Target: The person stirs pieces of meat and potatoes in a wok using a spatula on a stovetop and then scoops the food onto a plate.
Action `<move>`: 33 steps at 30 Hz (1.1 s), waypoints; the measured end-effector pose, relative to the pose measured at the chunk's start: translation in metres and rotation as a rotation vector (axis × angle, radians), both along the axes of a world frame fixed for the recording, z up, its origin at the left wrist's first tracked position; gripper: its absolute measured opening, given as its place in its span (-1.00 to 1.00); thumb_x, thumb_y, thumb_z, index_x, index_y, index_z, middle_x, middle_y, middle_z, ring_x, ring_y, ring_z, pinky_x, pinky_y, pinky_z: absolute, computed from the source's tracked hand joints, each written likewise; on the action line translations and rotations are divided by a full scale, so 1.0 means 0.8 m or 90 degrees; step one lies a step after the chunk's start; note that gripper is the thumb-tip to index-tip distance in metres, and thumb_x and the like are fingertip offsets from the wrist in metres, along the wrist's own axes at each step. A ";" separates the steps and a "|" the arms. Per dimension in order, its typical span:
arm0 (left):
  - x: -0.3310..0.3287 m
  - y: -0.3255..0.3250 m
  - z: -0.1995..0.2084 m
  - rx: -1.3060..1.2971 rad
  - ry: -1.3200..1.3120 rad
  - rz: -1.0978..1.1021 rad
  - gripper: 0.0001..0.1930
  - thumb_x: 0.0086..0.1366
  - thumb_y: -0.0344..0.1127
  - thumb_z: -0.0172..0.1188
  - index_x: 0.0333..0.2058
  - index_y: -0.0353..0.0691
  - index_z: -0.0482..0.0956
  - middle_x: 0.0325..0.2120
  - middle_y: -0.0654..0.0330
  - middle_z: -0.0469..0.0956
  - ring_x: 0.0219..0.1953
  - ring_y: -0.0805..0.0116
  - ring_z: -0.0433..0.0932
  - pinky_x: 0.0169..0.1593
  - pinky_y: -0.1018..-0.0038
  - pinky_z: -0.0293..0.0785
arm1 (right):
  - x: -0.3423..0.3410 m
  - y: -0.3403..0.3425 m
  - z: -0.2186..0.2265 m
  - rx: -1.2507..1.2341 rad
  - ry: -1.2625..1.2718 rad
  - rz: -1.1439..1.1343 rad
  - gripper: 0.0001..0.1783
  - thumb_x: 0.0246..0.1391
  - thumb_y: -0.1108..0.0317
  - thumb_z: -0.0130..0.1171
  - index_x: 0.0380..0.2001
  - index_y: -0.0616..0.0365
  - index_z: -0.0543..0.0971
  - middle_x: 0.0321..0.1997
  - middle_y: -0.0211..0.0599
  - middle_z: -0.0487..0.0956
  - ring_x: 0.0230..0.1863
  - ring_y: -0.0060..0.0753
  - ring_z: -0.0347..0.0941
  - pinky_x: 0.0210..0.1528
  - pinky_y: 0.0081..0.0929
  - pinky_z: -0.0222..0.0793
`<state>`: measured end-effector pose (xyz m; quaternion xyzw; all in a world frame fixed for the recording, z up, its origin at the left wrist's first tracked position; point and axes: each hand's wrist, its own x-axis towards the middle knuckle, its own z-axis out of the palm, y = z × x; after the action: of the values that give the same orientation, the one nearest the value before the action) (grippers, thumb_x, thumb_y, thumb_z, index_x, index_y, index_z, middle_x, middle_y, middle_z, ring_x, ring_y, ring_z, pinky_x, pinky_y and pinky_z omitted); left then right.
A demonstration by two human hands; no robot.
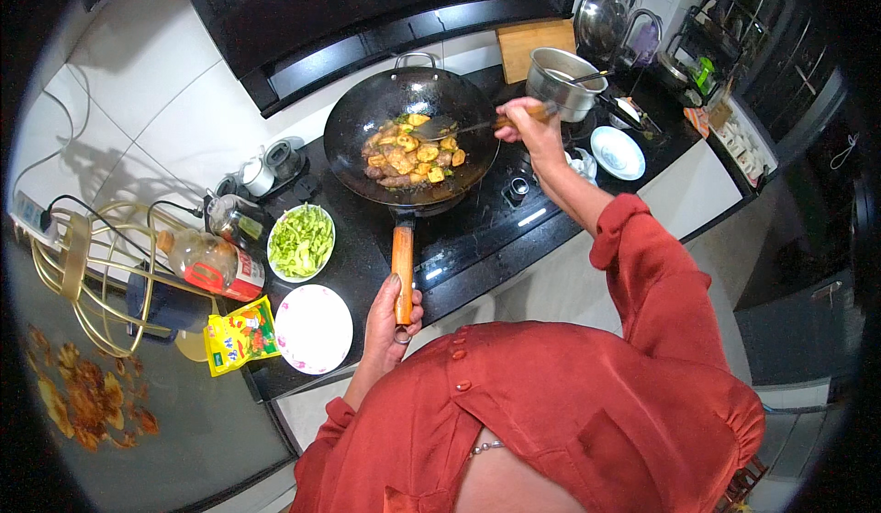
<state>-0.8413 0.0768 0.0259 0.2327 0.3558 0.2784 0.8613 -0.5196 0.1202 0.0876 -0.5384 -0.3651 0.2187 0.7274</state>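
A black wok (344, 132) sits on the stove with browned, yellowish chunks of food (408, 153) gathered in its middle. My left hand (390, 318) is closed around the end of the wok's wooden handle (403, 265). At the wok's right rim, my right hand (535, 130) grips a spatula (475, 128) by its wooden handle. The spatula's blade lies among the food, partly hidden by it. Left of the wok stands a bowl of chopped green vegetables (302, 243). Nearer to me is a white plate with a pink pattern (313, 329).
A yellow seasoning packet (240, 336), a large plastic bottle (216, 263) and a wire rack (73, 265) crowd the left side. At the back right are a metal pot (562, 86), a wooden cutting board (535, 43) and a pale blue-white bowl (618, 153). A dark range hood (385, 17) overhangs the back.
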 end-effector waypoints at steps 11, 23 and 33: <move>-0.009 0.004 0.010 -0.005 0.007 -0.007 -0.71 0.24 -0.10 -0.04 -0.17 -0.11 0.25 -0.57 0.22 0.35 -0.71 0.57 0.26 -0.75 0.73 0.11 | -0.010 0.037 0.006 -0.025 -0.046 0.046 -0.84 -0.13 0.31 0.12 -0.57 0.19 0.54 -0.59 -0.36 0.51 -0.66 -0.55 0.47 -0.64 -0.72 0.33; -0.009 0.003 0.009 -0.006 0.017 0.002 -0.73 0.23 -0.09 -0.03 -0.19 -0.09 0.26 -0.58 0.22 0.36 -0.71 0.57 0.27 -0.74 0.73 0.12 | -0.033 0.059 0.032 -0.056 -0.075 0.110 -0.83 -0.14 0.35 0.08 -0.61 0.23 0.54 -0.66 -0.37 0.51 -0.69 -0.57 0.45 -0.65 -0.73 0.35; -0.008 0.005 0.007 0.003 0.021 -0.005 -0.75 0.23 -0.09 -0.03 -0.23 -0.09 0.26 -0.58 0.22 0.36 -0.71 0.56 0.28 -0.74 0.71 0.13 | -0.065 -0.017 0.008 -0.005 -0.115 0.202 -0.86 -0.06 0.41 0.07 -0.50 0.28 0.52 -0.56 -0.36 0.51 -0.59 -0.62 0.45 -0.49 -0.69 0.34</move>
<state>-0.8476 0.0807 0.0311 0.2407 0.3687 0.2720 0.8557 -0.5720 0.1063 0.0940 -0.4943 -0.5087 0.2831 0.6455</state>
